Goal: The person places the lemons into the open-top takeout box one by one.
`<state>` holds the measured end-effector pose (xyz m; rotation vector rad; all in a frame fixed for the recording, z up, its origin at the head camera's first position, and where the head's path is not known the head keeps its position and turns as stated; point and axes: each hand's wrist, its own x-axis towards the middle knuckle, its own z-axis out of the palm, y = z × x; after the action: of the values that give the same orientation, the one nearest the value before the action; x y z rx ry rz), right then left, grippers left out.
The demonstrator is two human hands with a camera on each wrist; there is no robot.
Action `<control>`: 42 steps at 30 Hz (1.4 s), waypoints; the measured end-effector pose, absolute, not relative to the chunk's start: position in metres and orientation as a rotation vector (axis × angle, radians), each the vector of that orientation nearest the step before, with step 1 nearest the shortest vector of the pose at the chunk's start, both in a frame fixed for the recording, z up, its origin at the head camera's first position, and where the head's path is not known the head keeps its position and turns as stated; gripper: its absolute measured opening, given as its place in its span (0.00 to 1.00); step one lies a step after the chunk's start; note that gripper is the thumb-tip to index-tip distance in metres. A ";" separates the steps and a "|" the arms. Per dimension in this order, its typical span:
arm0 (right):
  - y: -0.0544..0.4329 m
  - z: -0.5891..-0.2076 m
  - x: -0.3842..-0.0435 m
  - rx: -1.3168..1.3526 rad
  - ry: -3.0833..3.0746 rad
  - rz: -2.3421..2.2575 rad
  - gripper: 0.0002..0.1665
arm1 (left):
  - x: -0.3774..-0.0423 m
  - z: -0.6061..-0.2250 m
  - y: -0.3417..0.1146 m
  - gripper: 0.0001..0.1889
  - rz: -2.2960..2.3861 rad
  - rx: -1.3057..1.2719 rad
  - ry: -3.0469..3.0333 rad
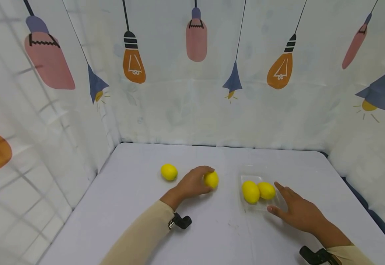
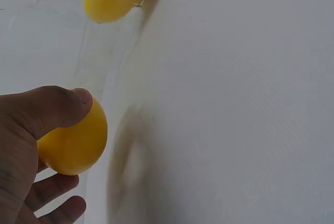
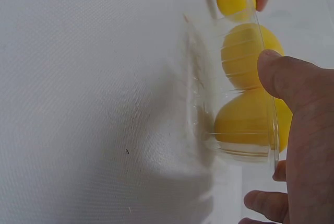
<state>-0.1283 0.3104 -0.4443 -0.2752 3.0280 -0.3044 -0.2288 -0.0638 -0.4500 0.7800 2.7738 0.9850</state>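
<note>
My left hand [image 1: 195,183] pinches a yellow lemon [image 1: 211,180] between thumb and fingers. The left wrist view shows this lemon [image 2: 78,140] held just off the table surface, its shadow beside it. A clear plastic container [image 1: 256,208] to the right of it has two lemons side by side in it, a larger one [image 1: 250,192] on the left and another lemon [image 1: 266,190] on the right. My right hand [image 1: 300,211] is at the container's right side, thumb and fingers spread. In the right wrist view the thumb [image 3: 282,75] overlaps the container's rim.
Another lemon [image 1: 169,172] lies on the white table [image 1: 225,239], left of my left hand. A white cloth printed with hanging lamps [image 1: 179,110] stands behind the table and at both sides. Each wrist wears a black camera mount [image 1: 182,221].
</note>
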 end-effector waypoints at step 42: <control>0.308 -0.442 -0.128 -0.260 3.003 -0.291 0.65 | -0.240 -0.425 0.005 0.38 1.048 0.914 2.756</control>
<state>-0.1285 0.3081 -0.4420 -0.2596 3.0026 -0.2914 -0.2402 0.0048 -0.4250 0.9138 2.7561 1.0483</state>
